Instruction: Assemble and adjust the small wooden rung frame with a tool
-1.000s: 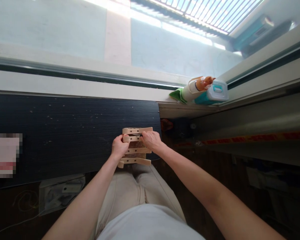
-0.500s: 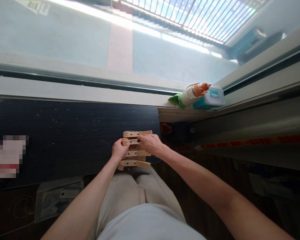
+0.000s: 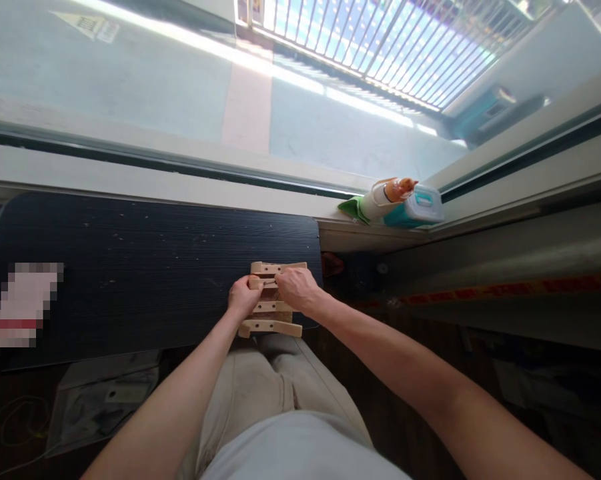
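Observation:
A small wooden piece (image 3: 273, 326) lies at the table's near right edge, just above my lap. It has several pale strips with dark round spots, set across a brown panel. My left hand (image 3: 243, 297) is closed around its left side, with the thumb by the end of the second strip from the top. From the right, my right hand (image 3: 297, 288) reaches over the same strip with its fingers pinched together. A thin dark bit shows at those fingertips, too small to name. The hand hides the strips' right ends.
The black table (image 3: 130, 287) runs along a window ledge. A blurred-out pinkish item (image 3: 25, 300) lies at its left. On the ledge stand a white bottle with an orange top (image 3: 380, 200) and a teal lidded box (image 3: 417, 207). Below the table is a clear bag (image 3: 100, 400).
The view has shifted slightly. My right hand stays at the second strip with its fingers turned a little, and the dark bit at the fingertips looks longer and thinner. My left hand keeps its hold.

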### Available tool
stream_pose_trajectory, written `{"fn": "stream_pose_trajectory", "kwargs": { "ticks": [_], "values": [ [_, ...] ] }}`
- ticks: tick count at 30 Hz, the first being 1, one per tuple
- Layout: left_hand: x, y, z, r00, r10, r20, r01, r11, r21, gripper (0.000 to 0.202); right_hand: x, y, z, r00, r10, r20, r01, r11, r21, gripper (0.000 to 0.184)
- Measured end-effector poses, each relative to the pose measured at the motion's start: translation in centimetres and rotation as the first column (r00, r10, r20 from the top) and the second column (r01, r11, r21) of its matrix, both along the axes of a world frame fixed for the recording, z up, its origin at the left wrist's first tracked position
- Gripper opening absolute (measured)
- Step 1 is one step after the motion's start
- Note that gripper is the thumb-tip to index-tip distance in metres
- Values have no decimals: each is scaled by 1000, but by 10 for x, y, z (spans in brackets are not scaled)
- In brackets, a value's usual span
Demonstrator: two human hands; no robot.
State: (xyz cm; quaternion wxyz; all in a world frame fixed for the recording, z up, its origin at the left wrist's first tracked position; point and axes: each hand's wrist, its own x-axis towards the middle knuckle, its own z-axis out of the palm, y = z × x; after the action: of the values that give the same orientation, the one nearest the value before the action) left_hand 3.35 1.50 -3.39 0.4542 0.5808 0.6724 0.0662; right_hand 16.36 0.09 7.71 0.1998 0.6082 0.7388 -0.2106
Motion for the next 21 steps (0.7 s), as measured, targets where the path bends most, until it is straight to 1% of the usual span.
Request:
{"fn": "stream_pose_trajectory", "kwargs": {
  "ticks": [6, 10, 15, 19, 21],
  "values": [
    [1, -1, 1, 998, -50, -41, 51, 998, 37, 30, -11, -9, 3, 998, -64, 16, 64, 998, 26, 22],
    [1, -4, 4, 996, -68, -64, 73, 995, 67, 30, -10, -17, 1, 992, -121, 25, 121, 992, 19, 21],
    [6, -5, 5, 993, -89, -77, 95, 992, 86, 29, -1, -27, -7, 972, -231, 40, 230, 973, 30, 22],
    [9, -3, 8, 990, -84, -117, 92, 993, 70, 29, 5, -37, -15, 949, -314, 15, 314, 949, 37, 27],
    [10, -1, 11, 985, -106, -133, 115, 992, 58, 27, 7, -41, -17, 941, -340, 11, 339, 940, 26, 29]
  ]
}}
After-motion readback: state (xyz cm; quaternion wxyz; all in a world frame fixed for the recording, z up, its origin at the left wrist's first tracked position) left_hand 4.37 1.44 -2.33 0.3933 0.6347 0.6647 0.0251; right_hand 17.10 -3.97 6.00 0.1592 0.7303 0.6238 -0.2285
